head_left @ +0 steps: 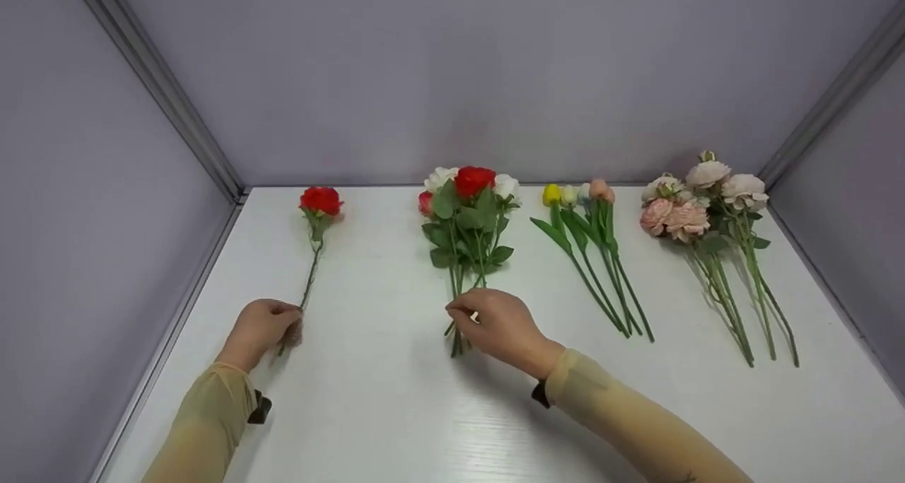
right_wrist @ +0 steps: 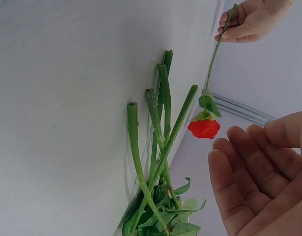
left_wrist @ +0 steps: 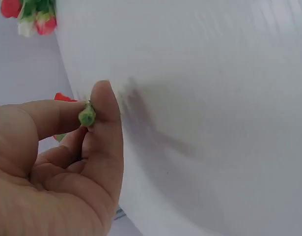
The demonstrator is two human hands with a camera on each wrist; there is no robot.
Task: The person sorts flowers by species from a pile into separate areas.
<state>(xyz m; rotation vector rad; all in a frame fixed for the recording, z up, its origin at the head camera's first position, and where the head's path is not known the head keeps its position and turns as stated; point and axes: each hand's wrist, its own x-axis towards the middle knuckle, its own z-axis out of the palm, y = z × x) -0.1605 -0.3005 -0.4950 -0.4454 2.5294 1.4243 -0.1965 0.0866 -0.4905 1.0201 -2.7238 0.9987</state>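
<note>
At the left, my left hand pinches the lower stem of a single red rose. Its bloom points toward the back wall. The left wrist view shows the green stem end between thumb and fingers. My right hand is over the lower stems of a bunch of red and white roses in the middle. Seen from the right wrist, the fingers are loosely bent and hold nothing, beside the bunch's cut green stems. Whether they touch the stems cannot be told.
Right of the roses lie several tulips in yellow, white, blue and pink. Pale pink peony-like flowers lie at the far right. Grey walls enclose the white table at the back and sides.
</note>
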